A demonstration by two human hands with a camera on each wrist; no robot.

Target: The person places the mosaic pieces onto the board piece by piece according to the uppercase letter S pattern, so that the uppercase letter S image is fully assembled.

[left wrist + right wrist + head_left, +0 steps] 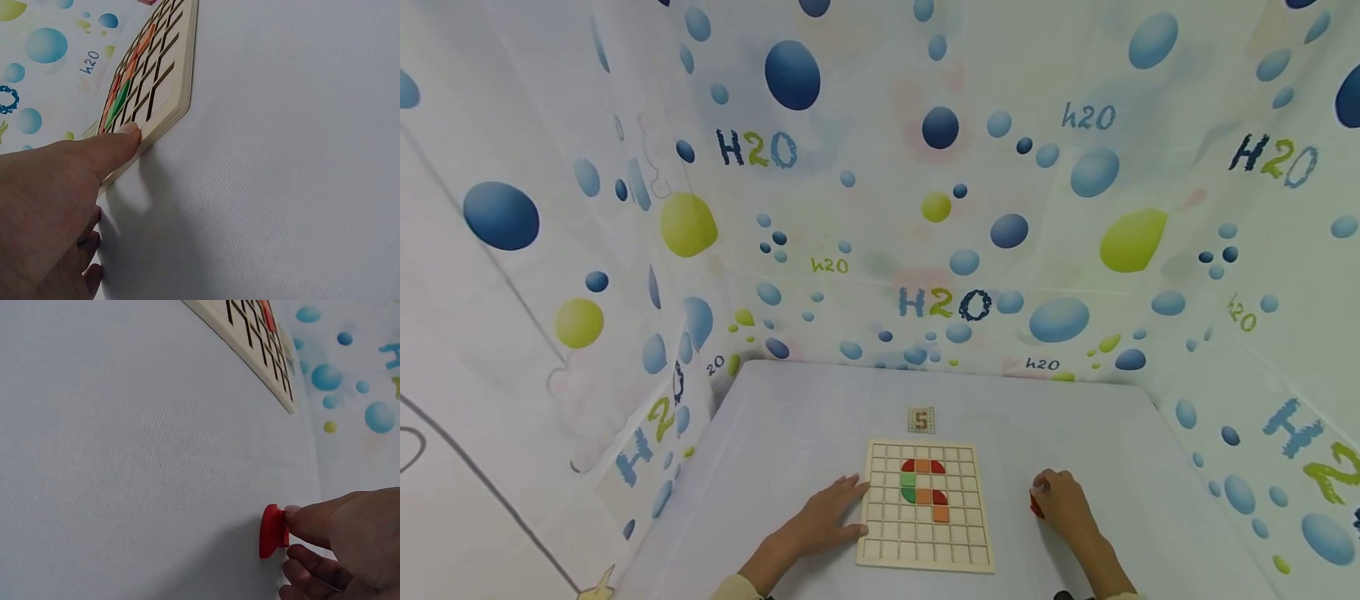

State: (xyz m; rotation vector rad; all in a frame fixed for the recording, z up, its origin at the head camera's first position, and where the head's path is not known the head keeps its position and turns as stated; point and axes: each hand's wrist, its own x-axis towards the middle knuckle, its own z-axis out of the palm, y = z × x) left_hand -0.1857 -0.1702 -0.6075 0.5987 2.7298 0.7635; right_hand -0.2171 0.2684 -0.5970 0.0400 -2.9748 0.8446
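A wooden grid board (925, 546) lies on the table, with several red, orange and green tiles (922, 467) set in its squares. My left hand (826, 518) rests at the board's left edge, its thumb touching the rim in the left wrist view and its fingers fairly straight. To the right of the board, my right hand (1066, 504) pinches a red tile (284, 529) between thumb and fingers, low over the table. Another red piece with a curved side (269, 531) shows against it; whether the two are joined cannot be told.
A small card (921, 420) with a brown S-like or 5-like figure lies behind the board. The white table (805, 400) ends at a sheet (865, 217) printed with blue and green drops, which rises behind and at both sides.
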